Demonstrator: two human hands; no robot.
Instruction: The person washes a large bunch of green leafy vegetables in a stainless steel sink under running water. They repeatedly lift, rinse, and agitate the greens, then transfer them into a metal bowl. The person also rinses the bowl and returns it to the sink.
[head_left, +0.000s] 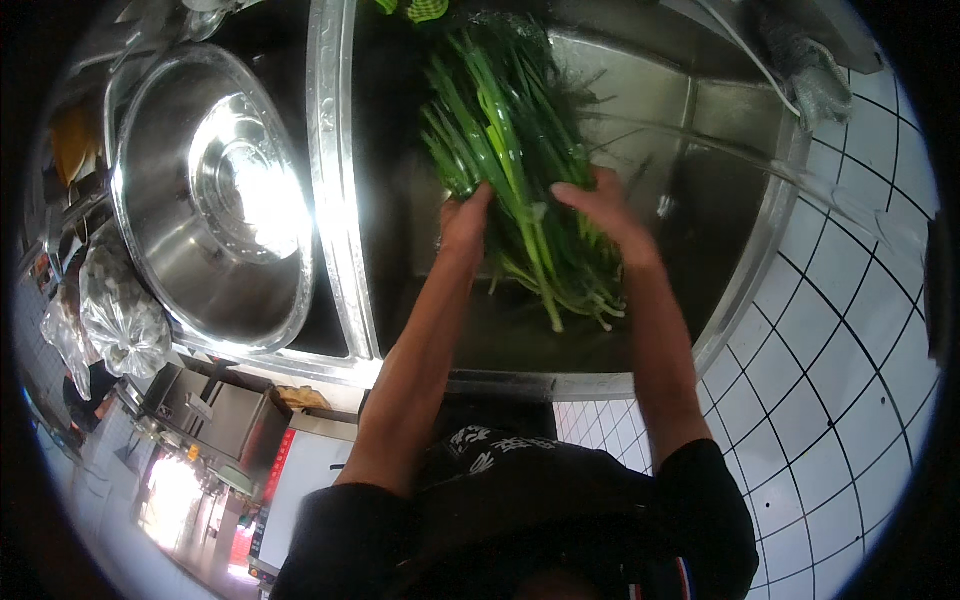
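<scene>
A large bunch of long green leaves with pale stem ends, perhaps scallions or garlic greens (510, 150), lies in a stainless steel sink basin (480, 349). The leaves look wet, and the stem ends point toward me. My left hand (466, 214) grips the bunch at its left side, with the thumb on top and the other fingers hidden under the leaves. On the opposite side my right hand (600, 202) holds it, thumb over the leaves, most fingers out of sight behind them.
A big round steel bowl (157, 247) sits left of the basin divider (334, 150). Knotted clear plastic bags (124, 315) are beside it. A grey mesh cloth (821, 82) hangs at the upper right corner, by the white tiled wall (810, 360). Part of another person (90, 397) shows far left.
</scene>
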